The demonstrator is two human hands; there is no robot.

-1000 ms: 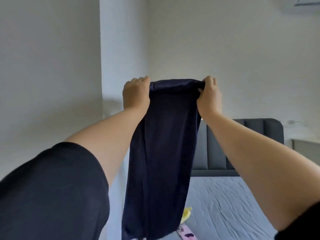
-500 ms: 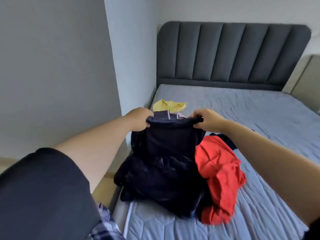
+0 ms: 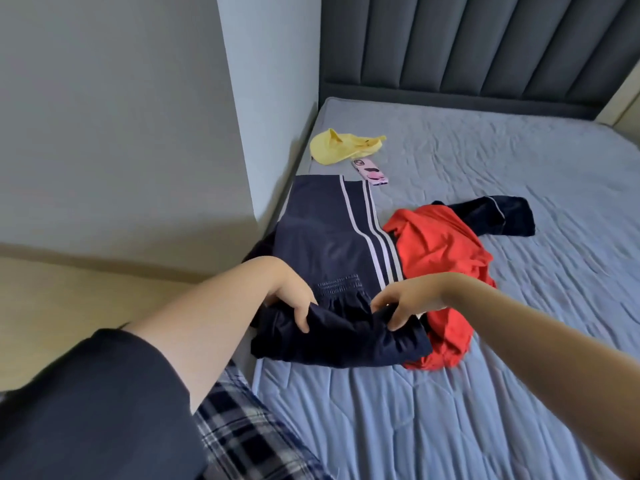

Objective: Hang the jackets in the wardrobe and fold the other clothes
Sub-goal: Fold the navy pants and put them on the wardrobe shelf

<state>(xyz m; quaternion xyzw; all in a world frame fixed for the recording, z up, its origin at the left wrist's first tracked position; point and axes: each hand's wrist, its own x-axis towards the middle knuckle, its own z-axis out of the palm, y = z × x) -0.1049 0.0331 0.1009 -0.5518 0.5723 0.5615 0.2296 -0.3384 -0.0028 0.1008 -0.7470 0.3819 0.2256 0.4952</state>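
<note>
Navy track pants (image 3: pixel 329 244) with white side stripes lie lengthwise on the bed's left side, legs pointing toward the headboard. Their waistband end is bunched near me. My left hand (image 3: pixel 289 299) grips the bunched waistband at its left, thumb over the cloth. My right hand (image 3: pixel 401 306) pinches the same waistband at its right. A crumpled red garment (image 3: pixel 440 258) lies beside the pants on the right, partly under my right wrist. Another dark navy garment (image 3: pixel 498 216) lies behind the red one.
The grey quilted mattress (image 3: pixel 485 393) has a dark padded headboard (image 3: pixel 467 46). A yellow cloth (image 3: pixel 341 147) and a pink phone (image 3: pixel 370 172) lie beyond the pants. A grey wall corner (image 3: pixel 263 116) stands close to the bed's left edge, with pale floor (image 3: pixel 69 306) beside it.
I have brought the navy pants down from overhead and laid them out flat on the bed. My hands dropped low and toward me, still holding the waistband.
</note>
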